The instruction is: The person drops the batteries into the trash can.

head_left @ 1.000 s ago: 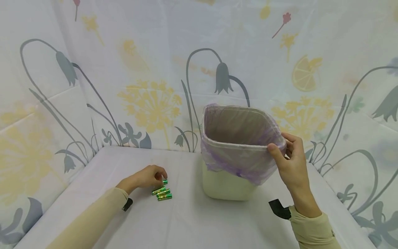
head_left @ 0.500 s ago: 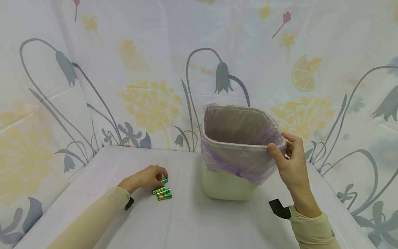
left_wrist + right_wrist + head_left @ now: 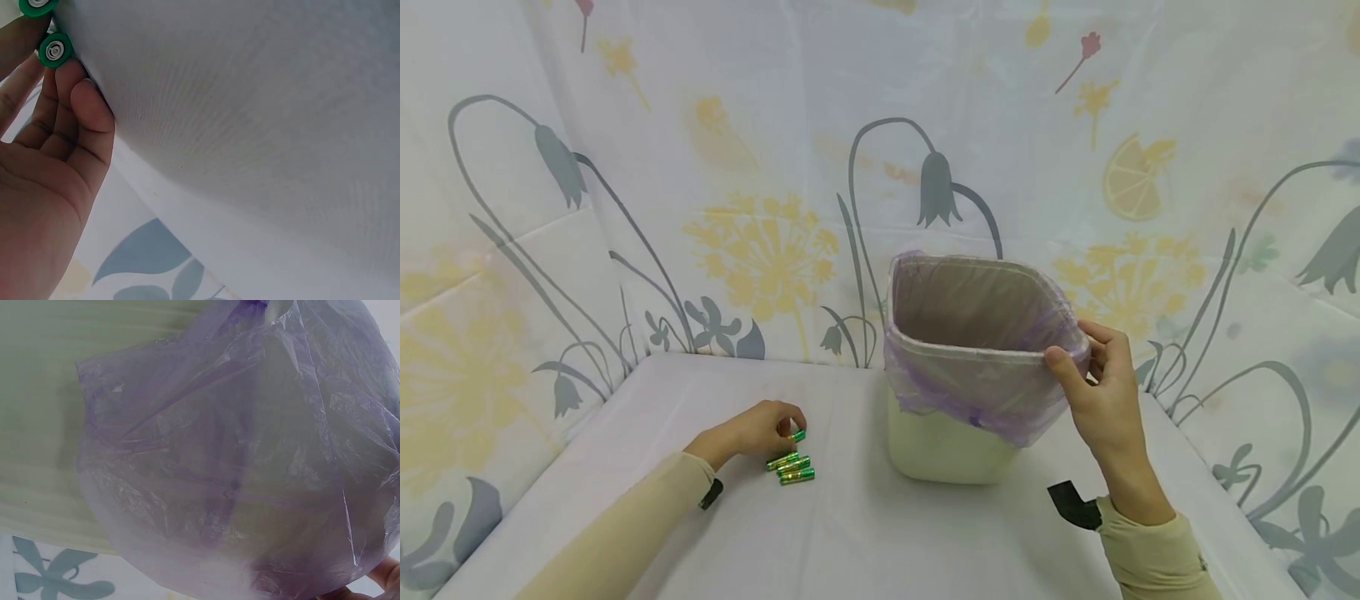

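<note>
My left hand (image 3: 758,430) pinches a green and gold battery (image 3: 798,435) just above the white table. Several like batteries (image 3: 794,467) lie side by side close in front of it. From the left wrist, two battery ends show near the fingertips: one battery (image 3: 55,50) against the curled fingers, another battery (image 3: 37,5) at the frame's top edge. A pale green trash can (image 3: 951,446) stands upright to the right, lined with a thin purple trash bag (image 3: 970,383) folded over its rim. My right hand (image 3: 1105,396) grips the bag-covered rim at its right corner, thumb outside.
The white-covered table (image 3: 850,533) runs up to a flower-printed curtain (image 3: 775,167) behind and at both sides. Black straps (image 3: 1075,504) sit at the wrists. The trash can stands close to the back curtain.
The battery in my left hand has tilted and lifted slightly from where it lay. My right hand, the trash can and the other batteries stay in place.
</note>
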`<state>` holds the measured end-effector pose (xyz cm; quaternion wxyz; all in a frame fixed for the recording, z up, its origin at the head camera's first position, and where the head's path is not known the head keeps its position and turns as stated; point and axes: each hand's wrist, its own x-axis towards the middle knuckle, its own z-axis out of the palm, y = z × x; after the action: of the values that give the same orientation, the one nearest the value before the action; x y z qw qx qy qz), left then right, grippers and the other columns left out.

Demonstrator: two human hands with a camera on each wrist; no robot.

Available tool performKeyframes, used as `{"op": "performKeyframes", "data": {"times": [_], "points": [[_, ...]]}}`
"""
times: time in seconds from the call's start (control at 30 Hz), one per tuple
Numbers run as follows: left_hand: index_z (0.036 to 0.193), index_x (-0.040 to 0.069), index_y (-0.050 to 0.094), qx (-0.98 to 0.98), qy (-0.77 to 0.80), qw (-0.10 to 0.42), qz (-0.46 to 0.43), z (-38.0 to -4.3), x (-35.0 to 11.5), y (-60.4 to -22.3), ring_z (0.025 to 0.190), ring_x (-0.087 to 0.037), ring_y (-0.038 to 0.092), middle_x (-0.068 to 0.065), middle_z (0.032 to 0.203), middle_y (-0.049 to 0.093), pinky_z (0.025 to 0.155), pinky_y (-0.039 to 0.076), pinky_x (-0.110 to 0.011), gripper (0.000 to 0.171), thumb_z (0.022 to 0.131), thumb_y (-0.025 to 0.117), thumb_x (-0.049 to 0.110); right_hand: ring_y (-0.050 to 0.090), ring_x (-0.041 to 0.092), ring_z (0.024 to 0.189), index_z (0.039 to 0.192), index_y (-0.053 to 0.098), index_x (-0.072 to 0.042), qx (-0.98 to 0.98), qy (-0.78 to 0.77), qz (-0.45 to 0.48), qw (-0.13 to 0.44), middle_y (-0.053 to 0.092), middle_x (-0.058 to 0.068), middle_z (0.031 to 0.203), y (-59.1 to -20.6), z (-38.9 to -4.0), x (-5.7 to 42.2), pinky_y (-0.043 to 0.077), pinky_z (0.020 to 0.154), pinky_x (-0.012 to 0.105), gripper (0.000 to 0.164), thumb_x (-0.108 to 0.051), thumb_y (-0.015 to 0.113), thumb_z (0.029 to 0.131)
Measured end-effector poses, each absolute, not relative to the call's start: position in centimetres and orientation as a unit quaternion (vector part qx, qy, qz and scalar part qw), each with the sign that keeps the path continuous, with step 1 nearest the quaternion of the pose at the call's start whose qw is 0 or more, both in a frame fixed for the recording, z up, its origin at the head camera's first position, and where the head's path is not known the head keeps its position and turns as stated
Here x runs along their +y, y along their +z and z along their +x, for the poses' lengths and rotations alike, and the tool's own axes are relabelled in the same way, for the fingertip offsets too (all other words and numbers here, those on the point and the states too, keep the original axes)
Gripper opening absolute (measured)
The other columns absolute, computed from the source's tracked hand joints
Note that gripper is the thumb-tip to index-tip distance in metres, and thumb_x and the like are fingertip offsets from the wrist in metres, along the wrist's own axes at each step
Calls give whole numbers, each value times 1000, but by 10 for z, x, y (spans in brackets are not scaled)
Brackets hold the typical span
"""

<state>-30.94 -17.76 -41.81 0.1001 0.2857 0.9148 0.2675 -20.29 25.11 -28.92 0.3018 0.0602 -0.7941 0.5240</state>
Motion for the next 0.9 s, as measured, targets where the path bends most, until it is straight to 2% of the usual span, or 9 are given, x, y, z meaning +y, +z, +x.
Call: {"op": "performKeyframes", "data": {"times": [0.3,0.53,0.77,0.9], "points": [[103,12,66,917,261,100,286,-309,-177,-417,74,-16,51,-1,81,56,66,45,-34,21,83,72,7,54,10,100,139,38,-12,-794,525,61,301,52,10,124,-289,-203,251,42,81,15,54,-21,64,92],[103,9,65,917,257,98,290,-308,-177,-411,70,-15,50,-1,77,55,63,43,-32,21,83,71,7,54,10,99,139,38,-11,-792,527,62,302,53,9,122,-290,-203,251,42,81,14,54,-20,64,92],[110,5,65,911,273,92,295,-312,-177,-386,66,-14,50,0,74,55,59,43,-30,26,85,71,8,54,9,100,139,38,-11,-792,526,61,303,52,10,124,-291,-204,251,41,81,14,55,-20,64,92],[113,7,65,911,276,93,292,-314,-173,-362,67,-15,50,-1,76,56,60,44,-31,27,87,70,11,54,9,99,139,38,-11,-792,526,61,303,52,10,124,-290,-204,251,41,81,14,55,-20,64,92]]}}
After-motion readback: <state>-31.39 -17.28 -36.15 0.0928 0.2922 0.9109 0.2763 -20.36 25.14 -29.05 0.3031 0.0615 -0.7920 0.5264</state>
